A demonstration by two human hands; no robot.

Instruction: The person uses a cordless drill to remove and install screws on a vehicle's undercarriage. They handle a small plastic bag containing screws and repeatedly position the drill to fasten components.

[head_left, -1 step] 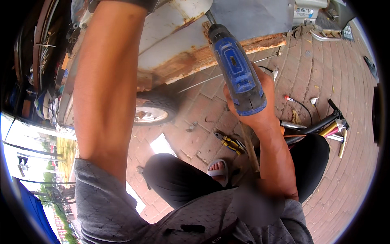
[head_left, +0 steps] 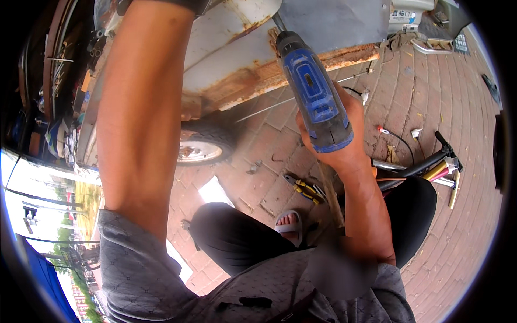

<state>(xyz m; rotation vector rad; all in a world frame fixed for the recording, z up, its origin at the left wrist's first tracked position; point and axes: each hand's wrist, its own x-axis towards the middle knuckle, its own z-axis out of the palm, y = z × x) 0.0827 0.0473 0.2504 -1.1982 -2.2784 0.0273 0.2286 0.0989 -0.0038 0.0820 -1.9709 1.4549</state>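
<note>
My right hand point(head_left: 350, 121) is wrapped around the grip of a blue and black cordless drill point(head_left: 312, 86). The drill points away from me, slightly left. Its bit end meets or nearly meets the worn metal panel point(head_left: 215, 51) with a rusty lower edge; contact is hard to tell. A grey metal sheet point(head_left: 334, 21) lies just right of the bit. My left forearm reaches up along the left side past the top edge, with a dark band at the wrist, so that hand is out of sight.
Yellow and black pliers point(head_left: 304, 189) lie on the brick paving between my legs. A small wheel point(head_left: 199, 152) stands under the panel. To the right lie a hand pump point(head_left: 444, 161) and a cable point(head_left: 401, 140). Tools and parts crowd shelves point(head_left: 64, 107) at far left.
</note>
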